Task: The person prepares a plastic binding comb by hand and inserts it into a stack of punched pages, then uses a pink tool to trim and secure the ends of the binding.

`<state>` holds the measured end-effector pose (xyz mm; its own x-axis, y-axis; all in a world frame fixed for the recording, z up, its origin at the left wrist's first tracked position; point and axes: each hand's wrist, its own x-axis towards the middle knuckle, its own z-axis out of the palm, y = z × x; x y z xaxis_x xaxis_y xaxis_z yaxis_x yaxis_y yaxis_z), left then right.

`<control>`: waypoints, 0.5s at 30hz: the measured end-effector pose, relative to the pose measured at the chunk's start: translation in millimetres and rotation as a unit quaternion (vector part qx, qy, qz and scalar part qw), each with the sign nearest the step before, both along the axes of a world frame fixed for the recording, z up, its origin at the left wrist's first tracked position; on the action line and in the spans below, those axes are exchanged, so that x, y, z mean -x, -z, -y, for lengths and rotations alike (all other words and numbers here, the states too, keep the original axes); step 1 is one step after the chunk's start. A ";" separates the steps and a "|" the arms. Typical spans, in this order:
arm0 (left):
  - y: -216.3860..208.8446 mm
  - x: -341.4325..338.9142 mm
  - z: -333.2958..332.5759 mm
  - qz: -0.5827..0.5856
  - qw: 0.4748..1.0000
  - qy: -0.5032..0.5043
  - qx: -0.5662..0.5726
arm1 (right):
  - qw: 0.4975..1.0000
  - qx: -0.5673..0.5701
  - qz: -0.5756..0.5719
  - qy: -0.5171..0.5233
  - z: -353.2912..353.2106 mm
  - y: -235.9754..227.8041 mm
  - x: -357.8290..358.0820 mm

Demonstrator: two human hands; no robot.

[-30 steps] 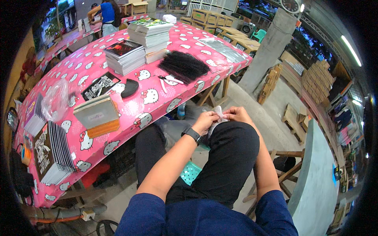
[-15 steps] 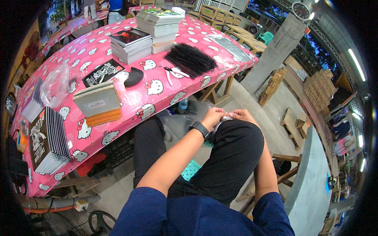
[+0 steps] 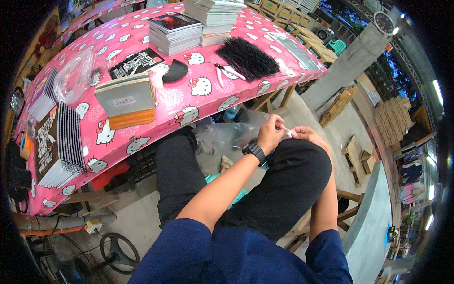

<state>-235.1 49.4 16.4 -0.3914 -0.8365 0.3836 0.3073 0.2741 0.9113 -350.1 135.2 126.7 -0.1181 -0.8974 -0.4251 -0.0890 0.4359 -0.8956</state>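
My left hand (image 3: 271, 134), with a black watch (image 3: 255, 151) on its wrist, is pinched just above my raised right knee. Facing it, my right hand (image 3: 306, 134) is also closed, fingertips together. A small twisted white strip (image 3: 288, 133) runs between the two sets of fingertips; its material is too small to make out. Below and left of the hands a clear plastic bag (image 3: 227, 136) hangs between my legs and the table. Whether the strip belongs to this bag I cannot tell.
The pink-clothed table (image 3: 165, 116) holds stacked books (image 3: 175, 40), black spiral coils (image 3: 248, 59), pink-handled pliers (image 3: 229, 72), a grey and wooden stand (image 3: 127, 102) and spiral-bound notebooks (image 3: 61, 146). A water bottle (image 3: 231, 112) is under its edge. A pale board (image 3: 366, 208) stands at right.
My hands have come slightly apart, the left one lifting, and the white strip shows between them. The view has shifted, so the table sits higher and further right.
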 end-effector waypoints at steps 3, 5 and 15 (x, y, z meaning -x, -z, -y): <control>-11.4 -10.8 2.3 0.047 0.987 -0.027 0.150 | 0.983 0.062 0.167 0.052 -0.6 25.8 9.1; -25.8 -19.8 -1.4 0.068 0.916 -0.117 0.378 | 0.976 0.079 0.196 0.057 -2.7 32.6 12.8; -21.9 -32.6 24.8 0.085 0.927 -0.156 0.331 | 0.995 0.081 0.033 0.050 9.3 28.6 7.8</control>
